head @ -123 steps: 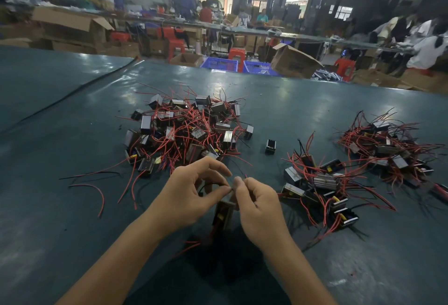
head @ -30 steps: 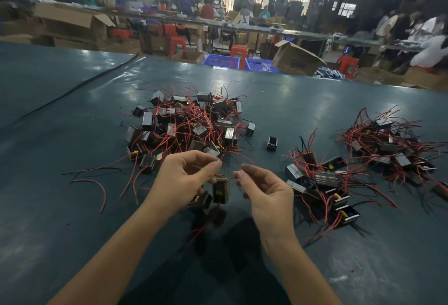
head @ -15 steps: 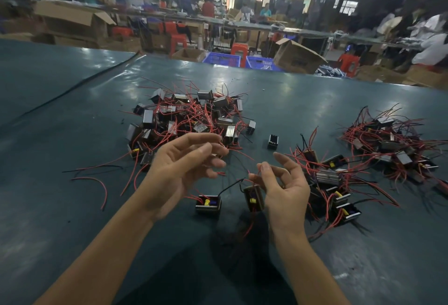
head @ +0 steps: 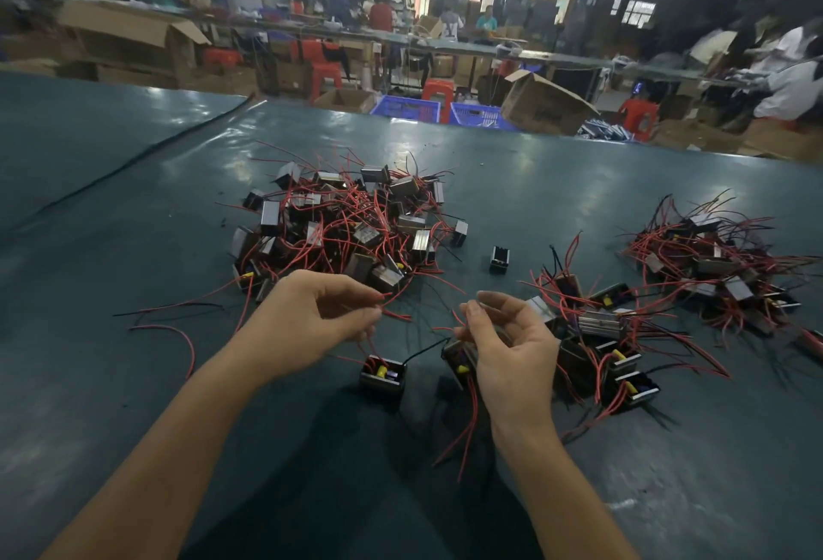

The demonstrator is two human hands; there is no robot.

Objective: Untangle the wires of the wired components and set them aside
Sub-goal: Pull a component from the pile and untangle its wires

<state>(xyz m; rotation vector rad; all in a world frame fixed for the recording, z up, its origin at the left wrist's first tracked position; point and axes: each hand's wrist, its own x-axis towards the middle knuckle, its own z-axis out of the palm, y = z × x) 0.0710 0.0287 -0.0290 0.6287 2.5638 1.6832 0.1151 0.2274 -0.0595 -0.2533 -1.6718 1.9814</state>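
Your left hand (head: pixel 307 319) has closed onto a red wire (head: pixel 386 296); right hand (head: pixel 512 350) grips one component (head: pixel 456 359), held apart to unlace leads

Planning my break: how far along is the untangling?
Done: two set-aside heaps on the right, the near heap and the far heap. In hand: the right hand holds one component, the left hand seems to pinch a red wire above a second component lying on the table. Left: the big tangled pile ahead, which looks the largest.
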